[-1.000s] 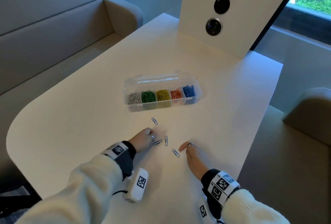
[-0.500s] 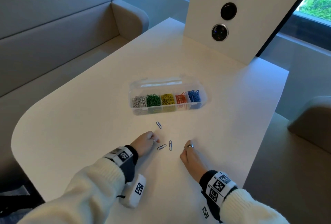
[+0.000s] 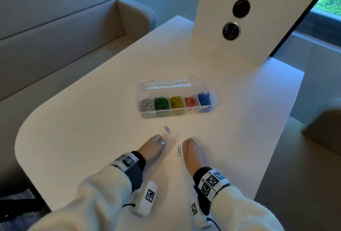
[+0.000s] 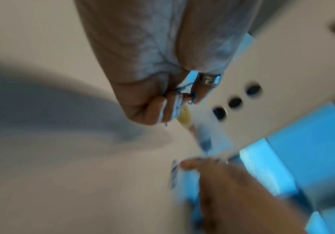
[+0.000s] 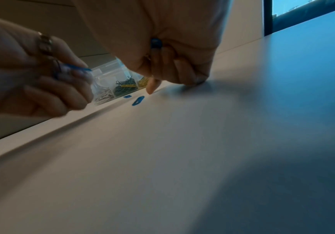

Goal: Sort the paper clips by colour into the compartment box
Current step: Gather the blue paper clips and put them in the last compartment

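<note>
On the white tabletop we see a clear plastic compartment box with its lid folded back. Its five compartments run, from our left, silver, green, yellow, orange-red and blue paper clips. Between the box and the hands lie two loose blue wire paper clips: one just ahead of the left hand, the other lying lengthwise in the gap between the two hands, just beside the right thumb.

The left hand hangs low over the tabletop with its fingers curled under; in the right wrist view a blue paper clip sticks out from its pinched fingertips, so we read it as gripping that clip. A ring shows on one finger.

The right hand also has its fingers curled, with the knuckles down on the tabletop, and a small blue object shows tucked against the palm in the right wrist view. We cannot tell what it is. The left wrist view is too blurred to add detail.

Both wrists wear bands with black-and-white marker squares over cream knitted sleeves.
</note>
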